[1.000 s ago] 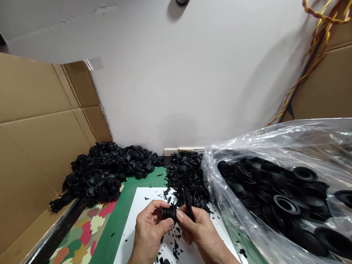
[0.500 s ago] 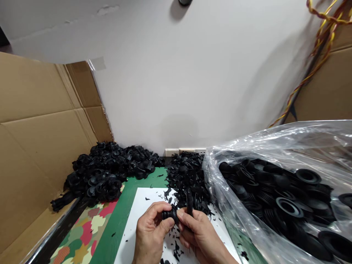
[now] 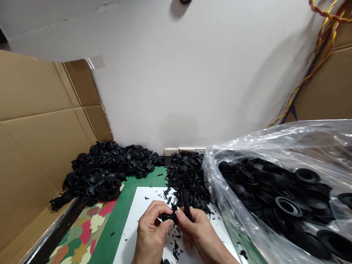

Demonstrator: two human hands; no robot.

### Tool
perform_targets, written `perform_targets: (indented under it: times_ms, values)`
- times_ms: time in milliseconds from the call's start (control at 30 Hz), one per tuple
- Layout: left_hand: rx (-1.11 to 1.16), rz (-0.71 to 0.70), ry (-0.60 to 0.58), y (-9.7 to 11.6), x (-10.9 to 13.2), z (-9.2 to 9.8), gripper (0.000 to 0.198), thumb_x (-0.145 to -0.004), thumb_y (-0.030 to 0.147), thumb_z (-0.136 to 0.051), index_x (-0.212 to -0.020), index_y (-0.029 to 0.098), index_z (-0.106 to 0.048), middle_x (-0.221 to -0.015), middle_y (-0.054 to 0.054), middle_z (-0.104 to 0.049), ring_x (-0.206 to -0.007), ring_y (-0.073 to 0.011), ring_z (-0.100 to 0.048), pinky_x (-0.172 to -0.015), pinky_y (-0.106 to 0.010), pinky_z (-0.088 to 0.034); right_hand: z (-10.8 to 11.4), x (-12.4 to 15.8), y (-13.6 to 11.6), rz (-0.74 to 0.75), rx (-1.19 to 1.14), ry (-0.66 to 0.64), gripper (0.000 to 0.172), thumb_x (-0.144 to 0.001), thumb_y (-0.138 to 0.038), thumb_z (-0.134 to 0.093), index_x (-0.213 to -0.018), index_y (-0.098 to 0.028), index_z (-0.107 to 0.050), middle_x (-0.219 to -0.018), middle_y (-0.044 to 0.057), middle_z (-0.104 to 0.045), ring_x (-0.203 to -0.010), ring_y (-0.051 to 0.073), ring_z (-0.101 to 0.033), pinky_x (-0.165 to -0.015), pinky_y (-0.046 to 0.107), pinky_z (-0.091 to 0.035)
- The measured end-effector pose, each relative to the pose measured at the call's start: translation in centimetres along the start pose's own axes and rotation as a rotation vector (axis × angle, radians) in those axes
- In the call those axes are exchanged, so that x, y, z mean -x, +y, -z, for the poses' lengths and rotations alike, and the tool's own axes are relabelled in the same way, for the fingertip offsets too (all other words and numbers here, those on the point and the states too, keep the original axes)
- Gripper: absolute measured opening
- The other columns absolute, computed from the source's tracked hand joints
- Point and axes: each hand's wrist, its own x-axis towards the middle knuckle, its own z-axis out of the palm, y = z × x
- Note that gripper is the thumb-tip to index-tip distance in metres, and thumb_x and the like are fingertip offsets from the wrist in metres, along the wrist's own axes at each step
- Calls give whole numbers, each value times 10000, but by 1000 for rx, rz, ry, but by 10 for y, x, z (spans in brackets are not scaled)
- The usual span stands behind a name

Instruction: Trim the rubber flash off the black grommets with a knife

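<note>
Ribbed rubber bellows [image 3: 168,217] sitting between two hands, lower centre of the frame

Left hand [image 3: 151,231] is gripping the bellows between thumb and curled fingers, so it is the nearer of the two. The piece is lying at its fingertips, toward the right, and is pointing its far end at the right hand [image 3: 198,229]. Its long axis seems to be running roughly left to right, though fingers are hiding much of it. The right hand is curling around a dark stick-like tool [image 3: 186,205], which is standing steeply, its top leaning slightly left; thumb and forefinger are meeting the bellows or stopping just beside it, I cannot tell which. The piece is looking black, short and rounded. Beneath, a white sheet [image 3: 132,227] is carrying black scraps; beyond, a scrap heap [image 3: 188,168] is filling the centre, next to a clear plastic bag [image 3: 210,172] at right.
</note>
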Motion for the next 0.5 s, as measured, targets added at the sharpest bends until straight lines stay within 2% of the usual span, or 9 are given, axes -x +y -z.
perform_targets:
  times_ms: [67,200,367,500]
  values:
    - [8,19,-27,1,0,-1,148,-666,100,-643,-730,217,-708,-801,-19,-643,-796,-194,-587,-700,-245,-452,0,1,-2,17,0,14,503,-545,-594,-761,-547,-190,-461,-389,-126,-282,-337,27,-206,-359,208,-197]
    - [81,96,-28,1,-2,-2,123,-655,126,-668,-739,206,-711,-794,-21,-643,-779,-196,-587,-712,-256,-456,-4,6,-9,-3,-132,16,444,-607,-510,-760,-567,-183,-463,-417,-128,-304,-348,12,-144,-369,199,-200]
    - [152,153,-20,-2,-4,-3,57,-650,172,-697,-696,207,-697,-742,-1,-609,-731,-180,-572,-677,-251,-450,-5,9,-12,-31,-186,-18,467,-577,-506,-781,-555,-183,-444,-431,-128,-318,-347,0,-126,-371,192,-191]
    - [162,140,-19,0,-5,-3,31,-642,187,-696,-666,200,-682,-693,4,-584,-692,-176,-550,-655,-256,-439,-8,9,-11,-42,-180,-8,453,-575,-502,-785,-589,-178,-468,-457,-117,-359,-352,3,-140,-374,192,-214]
